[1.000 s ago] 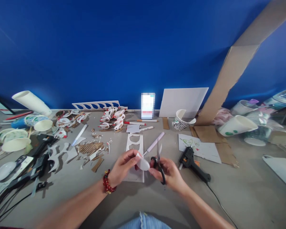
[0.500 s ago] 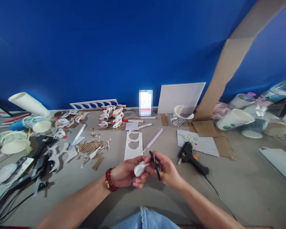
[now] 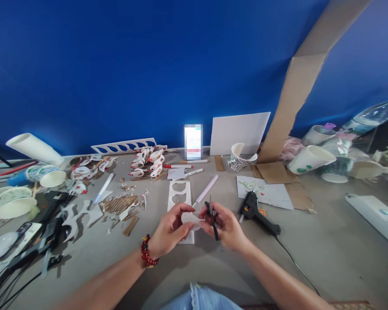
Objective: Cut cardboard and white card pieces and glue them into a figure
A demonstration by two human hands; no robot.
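My left hand (image 3: 173, 226) pinches a small rounded white cutout (image 3: 190, 218) between thumb and fingers. My right hand (image 3: 224, 226) has a pair of black-handled scissors (image 3: 212, 220) hooked on its fingers, blades pointing away, and its fingertips also touch the right end of the cutout. Beneath and beyond the hands lies a white strip (image 3: 180, 189) with shaped holes cut in it. A pale lilac craft knife or pen-like tool (image 3: 207, 188) rests just past my fingers. To the right of my right hand is a black glue gun (image 3: 258, 215).
White-and-red bird-like cutouts (image 3: 148, 161) cluster at the back, left of the phone (image 3: 193, 142). Torn corrugated cardboard (image 3: 121, 204) and scraps lie left. Paper cups (image 3: 312, 159) and a bottle (image 3: 371, 114) stand right. The glue gun's cord (image 3: 297, 265) trails toward the front edge.
My left hand has turned over, its thumb now on the near side, and the white cutout shows a broader, flatter face. The scissors stay in my right hand. The view has shifted slightly.
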